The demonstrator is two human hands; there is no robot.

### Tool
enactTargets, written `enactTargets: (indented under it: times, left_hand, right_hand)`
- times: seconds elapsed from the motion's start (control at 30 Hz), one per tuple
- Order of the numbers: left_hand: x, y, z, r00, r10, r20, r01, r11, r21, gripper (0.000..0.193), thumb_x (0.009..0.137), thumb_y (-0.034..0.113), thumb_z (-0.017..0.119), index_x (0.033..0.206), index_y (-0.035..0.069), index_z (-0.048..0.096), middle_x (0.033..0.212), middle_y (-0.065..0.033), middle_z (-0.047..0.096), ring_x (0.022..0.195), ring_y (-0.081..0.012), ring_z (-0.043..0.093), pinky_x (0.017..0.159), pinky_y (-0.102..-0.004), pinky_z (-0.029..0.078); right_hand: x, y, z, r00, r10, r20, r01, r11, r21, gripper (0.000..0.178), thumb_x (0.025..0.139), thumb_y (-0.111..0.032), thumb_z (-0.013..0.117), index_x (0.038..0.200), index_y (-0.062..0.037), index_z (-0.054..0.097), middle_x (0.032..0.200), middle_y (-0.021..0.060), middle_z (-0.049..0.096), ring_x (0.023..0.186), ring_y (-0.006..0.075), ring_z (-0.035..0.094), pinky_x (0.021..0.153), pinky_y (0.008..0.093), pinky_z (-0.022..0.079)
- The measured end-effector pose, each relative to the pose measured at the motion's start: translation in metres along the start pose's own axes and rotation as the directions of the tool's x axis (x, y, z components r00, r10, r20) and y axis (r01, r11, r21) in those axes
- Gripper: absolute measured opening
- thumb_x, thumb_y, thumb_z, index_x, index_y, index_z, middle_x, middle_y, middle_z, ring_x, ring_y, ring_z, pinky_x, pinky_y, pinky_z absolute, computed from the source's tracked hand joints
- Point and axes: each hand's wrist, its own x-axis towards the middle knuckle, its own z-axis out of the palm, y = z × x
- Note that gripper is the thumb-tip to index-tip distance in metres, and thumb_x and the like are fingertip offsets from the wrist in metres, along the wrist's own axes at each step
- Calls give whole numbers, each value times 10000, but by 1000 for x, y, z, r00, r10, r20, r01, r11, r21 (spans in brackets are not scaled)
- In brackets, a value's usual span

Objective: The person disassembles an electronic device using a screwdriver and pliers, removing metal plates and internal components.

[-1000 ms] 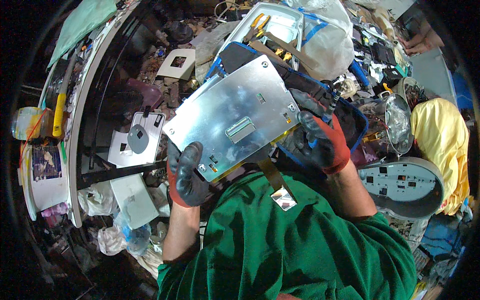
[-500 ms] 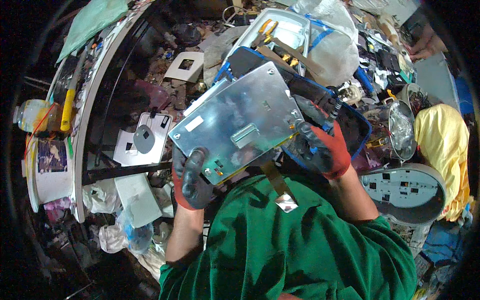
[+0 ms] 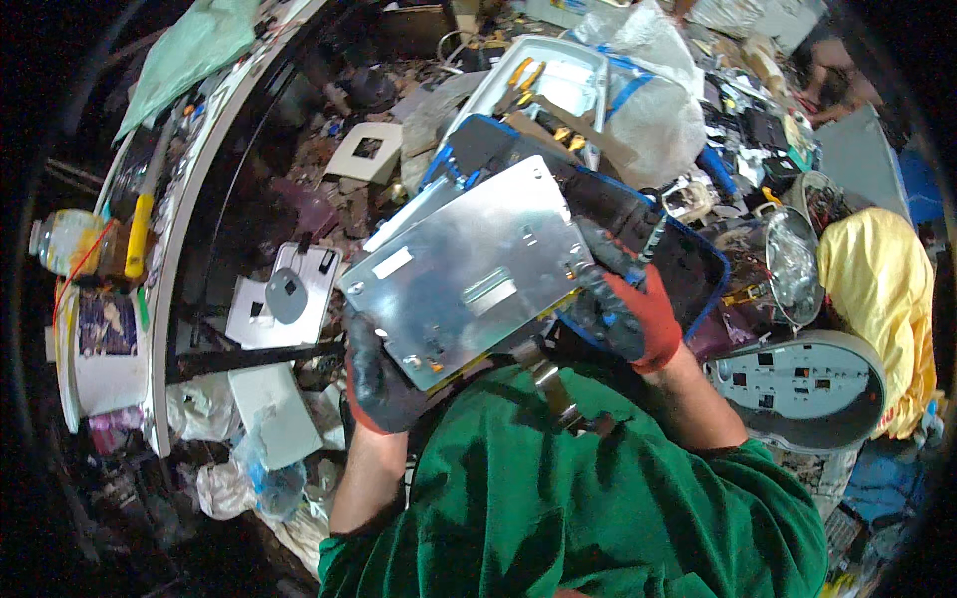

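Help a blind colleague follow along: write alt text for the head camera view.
A person's gloved left hand and right hand hold a shiny metal panel in front of a green top, with a narrow strip hanging below it. A blue-edged dark container lies beyond, amid scattered scrap.

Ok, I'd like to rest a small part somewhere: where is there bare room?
The blue-edged dark tray looks bare between the right hand and its right rim, though dim. At lower left, the upper part of the pale panel looks bare, beside a crumpled white bag. Crowded: a heap of parts at upper right, and the white tray holding pliers.
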Motion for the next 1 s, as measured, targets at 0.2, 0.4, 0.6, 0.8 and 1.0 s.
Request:
enactTargets:
  times: [0.2, 0.4, 0.6, 0.8, 1.0]
  left_hand:
    - [9, 4, -13, 996, -66, -62, 57, 988, -145, 584, 1032, 421, 476, 1492, 75, 378, 1489, -152, 456, 1320, -357, 486, 1080, -560, 410]
    - [19, -7, -19, 987, 129, -100, -53, 833, 551, 453, 1029, 292, 472, 1400, 32, 449, 1339, -119, 563, 1195, -240, 576, 985, -403, 521]
    - [23, -21, -28, 944, -44, -328, 59, 998, 33, 478, 1075, 390, 324, 1383, 68, 497, 1332, -93, 583, 1163, -235, 586, 1009, -411, 492]
    - [23, -31, -52, 963, -128, -237, 124, 992, -33, 601, 1028, 568, 376, 1413, 116, 471, 1297, -74, 584, 1149, -259, 575, 1005, -428, 474]
    - [21, -40, -82, 933, -181, -311, 185, 983, -16, 556, 984, 646, 374, 1118, 146, 576, 1022, -71, 654, 921, -257, 647, 824, -423, 548]
  right_hand:
    - [-9, 7, -3, 999, 8, 54, -13, 997, 80, 564, 930, -89, 643, 1457, -96, 439, 1206, 94, 648, 978, 173, 654, 812, 339, 553]
    - [-15, 11, 11, 995, 79, 54, -83, 994, 75, 548, 955, -93, 567, 1485, -77, 426, 1231, 43, 615, 941, 114, 598, 728, 283, 515]
    - [-14, -4, 33, 908, -63, 414, 6, 990, 140, 486, 937, -36, 612, 1408, -30, 494, 1228, 57, 647, 1106, 140, 604, 955, 305, 486]
    - [-19, 15, 45, 914, -54, 403, 59, 998, -1, 514, 878, -103, 731, 1362, -65, 562, 1158, 29, 669, 996, 85, 604, 866, 280, 510]
    - [-19, 23, 56, 883, 13, 470, 34, 995, -91, 478, 868, -130, 751, 1315, -67, 592, 1083, 5, 672, 902, 63, 592, 755, 253, 508]
